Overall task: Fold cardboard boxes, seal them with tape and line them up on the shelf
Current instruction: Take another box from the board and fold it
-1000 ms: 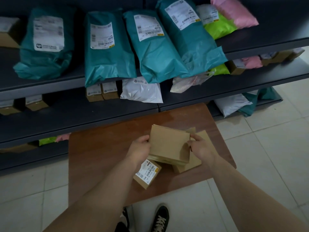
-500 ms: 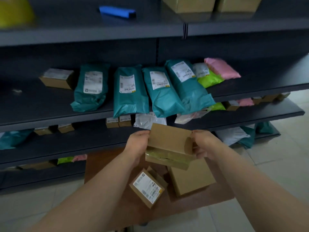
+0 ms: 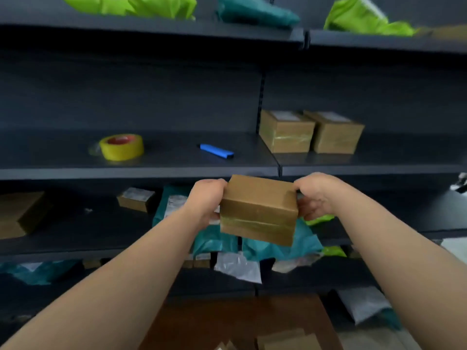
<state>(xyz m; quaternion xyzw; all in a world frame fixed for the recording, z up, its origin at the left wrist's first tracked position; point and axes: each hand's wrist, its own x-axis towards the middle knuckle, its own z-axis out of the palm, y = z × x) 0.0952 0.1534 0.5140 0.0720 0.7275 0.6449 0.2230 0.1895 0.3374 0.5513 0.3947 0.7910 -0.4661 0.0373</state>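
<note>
No legible text on labels.

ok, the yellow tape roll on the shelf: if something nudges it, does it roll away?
Probably not: the tape roll lies flat on its face on the shelf, so a nudge should slide it, not roll it. It looks like a stiff ring with an open core, likely easy to pinch.

shelf (image 3: 141, 170): tape roll (image 3: 121, 147) left, pen-like item (image 3: 216, 151) middle, two sealed boxes (image 3: 311, 133) side by side right. held box (image 3: 258, 209) before and below shelf edge, between left hand (image 3: 206, 200) and right hand (image 3: 317, 195).
</note>
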